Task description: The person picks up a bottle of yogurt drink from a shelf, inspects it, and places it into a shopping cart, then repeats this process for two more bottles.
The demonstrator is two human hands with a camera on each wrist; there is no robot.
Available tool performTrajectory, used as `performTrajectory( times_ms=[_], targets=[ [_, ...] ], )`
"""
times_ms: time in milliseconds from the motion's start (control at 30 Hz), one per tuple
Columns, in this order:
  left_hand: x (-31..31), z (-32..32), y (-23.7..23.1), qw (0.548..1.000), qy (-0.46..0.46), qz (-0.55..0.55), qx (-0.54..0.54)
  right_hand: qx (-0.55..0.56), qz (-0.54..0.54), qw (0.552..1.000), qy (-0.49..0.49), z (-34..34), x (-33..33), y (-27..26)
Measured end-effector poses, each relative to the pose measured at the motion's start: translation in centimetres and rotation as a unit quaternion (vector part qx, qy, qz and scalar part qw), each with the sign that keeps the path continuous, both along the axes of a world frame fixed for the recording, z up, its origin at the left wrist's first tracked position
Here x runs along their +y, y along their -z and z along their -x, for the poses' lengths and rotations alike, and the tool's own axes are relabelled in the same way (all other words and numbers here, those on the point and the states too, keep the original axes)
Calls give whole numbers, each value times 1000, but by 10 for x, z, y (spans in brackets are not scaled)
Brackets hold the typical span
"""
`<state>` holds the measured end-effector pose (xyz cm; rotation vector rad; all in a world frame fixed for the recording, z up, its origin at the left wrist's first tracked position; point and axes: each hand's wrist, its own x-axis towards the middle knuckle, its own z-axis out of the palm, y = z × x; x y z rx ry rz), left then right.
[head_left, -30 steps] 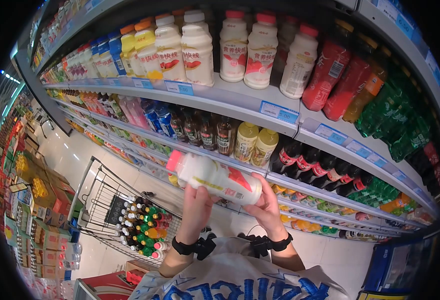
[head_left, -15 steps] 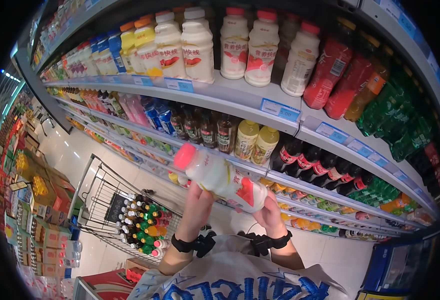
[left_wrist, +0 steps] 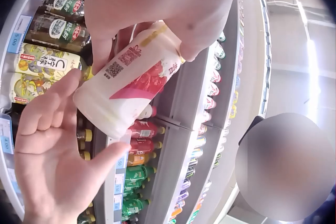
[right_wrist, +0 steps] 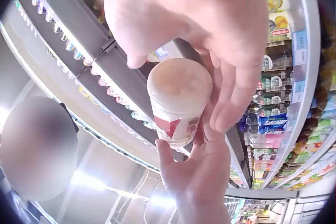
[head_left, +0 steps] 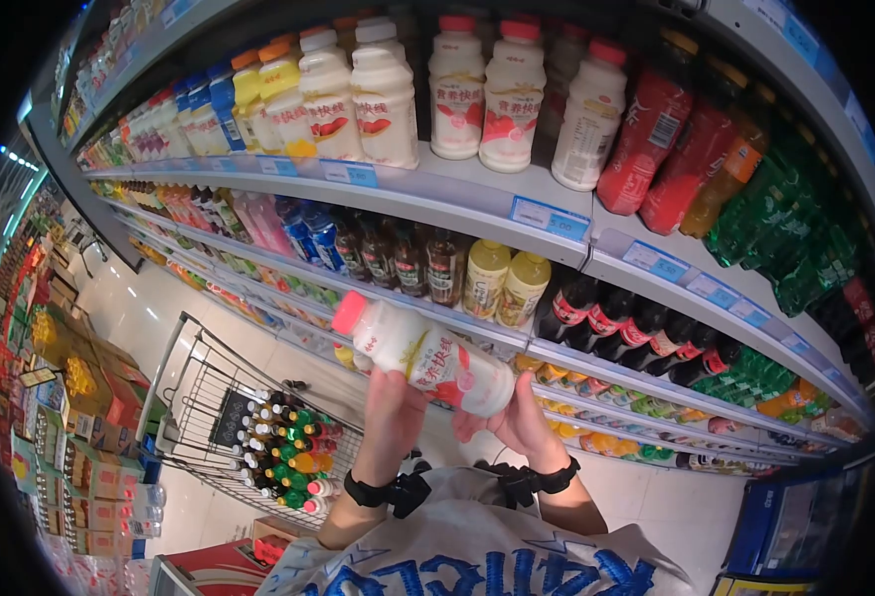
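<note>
A white plastic milk-drink bottle point(head_left: 427, 353) with a pink cap and red fruit label lies tilted before my chest, cap toward the left. My left hand point(head_left: 390, 409) grips it from below, near the shoulder; thumb and fingers lie on opposite sides in the right wrist view. By the base is my right hand point(head_left: 520, 425), its palm spread and fingers extended in the left wrist view. There the label and a printed code show on the bottle point(left_wrist: 123, 85). The flat bottom of the bottle point(right_wrist: 178, 79) faces the right wrist camera.
A shelf point(head_left: 437, 194) ahead carries similar white bottles point(head_left: 513, 99), red-tea bottles and green bottles. Lower down stand yellow drinks point(head_left: 525, 288) and colas point(head_left: 611, 316). A wire shopping cart point(head_left: 181, 437) with many bottles stands at left. Stacked cartons point(head_left: 89, 487) lie beyond it.
The bottle has turned about its long axis, bringing the label's lettering into view. My right hand has loosened from the base, and its fingers have spread.
</note>
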<state>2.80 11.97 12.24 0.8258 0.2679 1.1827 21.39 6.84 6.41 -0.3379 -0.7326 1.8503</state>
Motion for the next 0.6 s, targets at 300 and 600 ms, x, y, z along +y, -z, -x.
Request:
performTrajectory(
  times_ms=[300,600],
  targets=[
    [6,6,3,998,-8,22,49,-5,-98,985,142,9,-6,-10],
    [4,4,14,999,-32,36,14,-303,-127,910,254,19,-9,-35]
  ],
)
